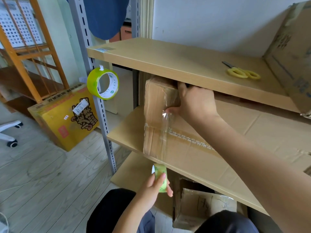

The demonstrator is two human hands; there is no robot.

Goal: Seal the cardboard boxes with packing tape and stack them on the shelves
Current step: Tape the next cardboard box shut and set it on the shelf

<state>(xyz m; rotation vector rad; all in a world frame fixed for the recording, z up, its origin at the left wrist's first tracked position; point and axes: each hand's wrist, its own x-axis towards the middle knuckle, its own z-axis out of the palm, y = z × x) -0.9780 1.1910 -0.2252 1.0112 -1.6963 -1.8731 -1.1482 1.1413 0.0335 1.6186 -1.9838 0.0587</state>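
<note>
Nearest to me, my left hand grips a roll of tape, fingers curled round its green rim, held below the front edge of the middle shelf. A clear strip of tape runs up from the roll across the end face of a cardboard box that lies on that middle shelf.

My right hand reaches over the box. Its thumb presses the upper end of the strip against the box face, and its fingers hook over the top corner of the box, just under the upper shelf.

Below, on the lowest level, I see a crumpled box with wrinkled tape on it.

To the left, a yellow printed box stands on the wooden floor, close to the grey upright post of the shelving. A second roll of tape hangs on that post, its loose end sticking up.

On the upper shelf lie yellow-handled scissors, blades closed. Just beside them, at the right edge, a large box leans tilted against the wall.

Farther off on the left stands an orange wooden rack, and a blue cloth hangs at the top of the view.
</note>
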